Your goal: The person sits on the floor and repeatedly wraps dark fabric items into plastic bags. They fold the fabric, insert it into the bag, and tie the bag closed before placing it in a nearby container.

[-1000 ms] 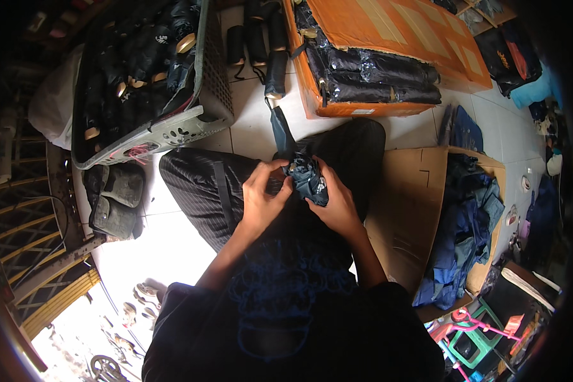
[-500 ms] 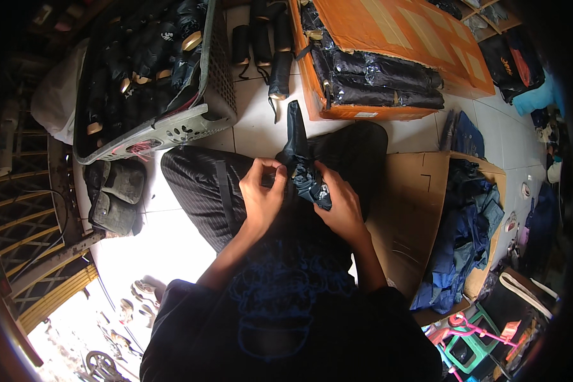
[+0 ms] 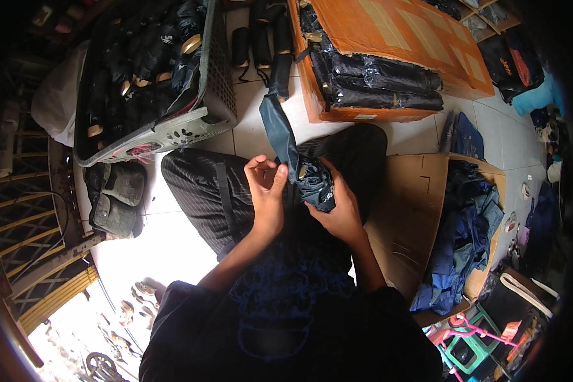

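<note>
A dark teal folding umbrella [image 3: 316, 190], its cloth bunched in folds, is held over my lap. My right hand [image 3: 345, 207] wraps round the bunched part from the right. From it a long flat flap of the same cloth [image 3: 277, 127] runs up and away, tapering toward the far end. My left hand [image 3: 267, 191] pinches the near end of this flap between thumb and forefinger, its other fingers curled. The umbrella's inner parts are hidden in the folds.
A grey plastic basket [image 3: 219, 95] full of black folded umbrellas stands at the far left. Several more umbrellas [image 3: 240, 48] lie on the tiles beside an orange carton [image 3: 401, 28] of wrapped black packs. At my right, an open cardboard box [image 3: 407, 197] holds blue cloth [image 3: 461, 235].
The cloth flap has swung left and turned its flat side up, looking wider. My right hand has turned the bunched part slightly; my left hand has shifted a little to the right.
</note>
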The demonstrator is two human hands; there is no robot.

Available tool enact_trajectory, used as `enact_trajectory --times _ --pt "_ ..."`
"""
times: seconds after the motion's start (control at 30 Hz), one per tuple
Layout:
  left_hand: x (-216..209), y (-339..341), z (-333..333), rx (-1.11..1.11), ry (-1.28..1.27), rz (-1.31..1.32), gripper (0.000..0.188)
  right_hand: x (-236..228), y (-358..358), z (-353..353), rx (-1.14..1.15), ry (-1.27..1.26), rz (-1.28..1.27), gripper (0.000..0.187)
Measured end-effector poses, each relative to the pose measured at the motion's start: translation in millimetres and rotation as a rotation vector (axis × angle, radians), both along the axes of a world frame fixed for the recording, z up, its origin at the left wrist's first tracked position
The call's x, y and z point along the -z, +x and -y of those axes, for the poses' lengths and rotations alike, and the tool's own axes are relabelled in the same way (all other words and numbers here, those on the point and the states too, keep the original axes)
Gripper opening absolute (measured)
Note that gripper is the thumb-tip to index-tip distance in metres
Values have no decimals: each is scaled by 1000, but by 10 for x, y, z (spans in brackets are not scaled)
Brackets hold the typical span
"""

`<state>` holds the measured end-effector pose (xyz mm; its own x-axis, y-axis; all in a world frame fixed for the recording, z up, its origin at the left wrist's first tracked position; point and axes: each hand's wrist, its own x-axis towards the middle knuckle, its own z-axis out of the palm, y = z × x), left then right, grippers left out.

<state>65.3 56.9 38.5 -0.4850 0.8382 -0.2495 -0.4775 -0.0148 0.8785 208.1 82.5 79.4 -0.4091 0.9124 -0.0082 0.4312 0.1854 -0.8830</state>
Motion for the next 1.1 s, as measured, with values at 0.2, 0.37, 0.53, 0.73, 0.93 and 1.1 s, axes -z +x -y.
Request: enact_trajectory --times 0.2,0.37,0.53,0.73,0.93,1.1 --pt "-66 -98 29 322 74 287 55 5 -32 -10 -68 -11 -112 86" --pt "-255 -23 -70 109 177 169 54 -37 -20 -25 -139 -143 -81 99" --pt "-271 -26 -101 162 81 175 52 -34 -27 -12 -146 -195 -142 102" --pt "-168 30 34 299 -17 85 45 77 -19 21 -88 -143 -203 107" --pt "-288 -67 -90 220 -41 111 43 60 -43 41 -160 -128 -128 105" --pt "-329 -76 -111 244 -48 31 45 101 -34 42 -172 -168 -153 107"
